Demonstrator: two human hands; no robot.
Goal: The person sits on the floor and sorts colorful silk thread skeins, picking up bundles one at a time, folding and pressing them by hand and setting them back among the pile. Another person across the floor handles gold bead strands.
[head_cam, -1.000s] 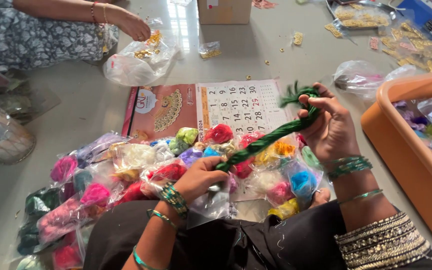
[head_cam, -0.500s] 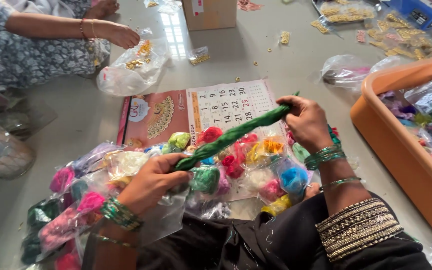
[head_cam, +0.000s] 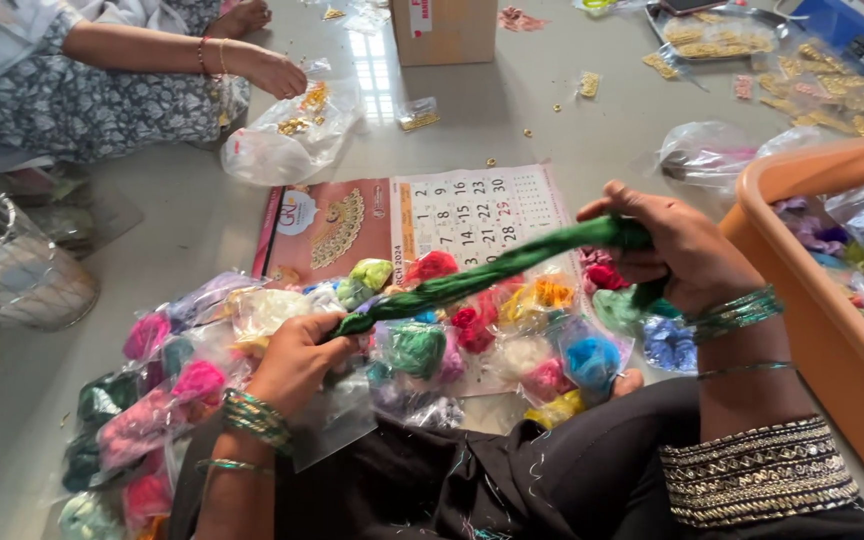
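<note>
Green thread hank [head_cam: 492, 268] is stretched taut between both hands, running diagonally — low end at the left, high end at the right. Left hand [head_cam: 297, 362] is clamped on the lower end, fingers wrapped round it, just above the lap. Right hand [head_cam: 677, 250] is fisted on the upper end, raised higher and further out; a short tail of green shows below that fist. The hank hangs in the air over the pile, touching nothing but the two hands.

Under it: a spread of small clear bags of coloured thread [head_cam: 422, 350] — pink, red, yellow, blue, green — lying on the floor [head_cam: 552, 120] in front of the person's knees. Beyond the bags, a wall calendar [head_cam: 402, 225] lies flat on the floor. Orange plastic tub [head_cam: 822, 310] sits just beside the right forearm, more bagged thread inside. Green bangles on both wrists.

Upper left: another person's hand [head_cam: 277, 72] rests on a clear bag of gold-coloured bits [head_cam: 287, 135], well apart from the hank. Cardboard box [head_cam: 442, 30] stands at the top centre. Wire basket [head_cam: 7, 260] at the left edge.
</note>
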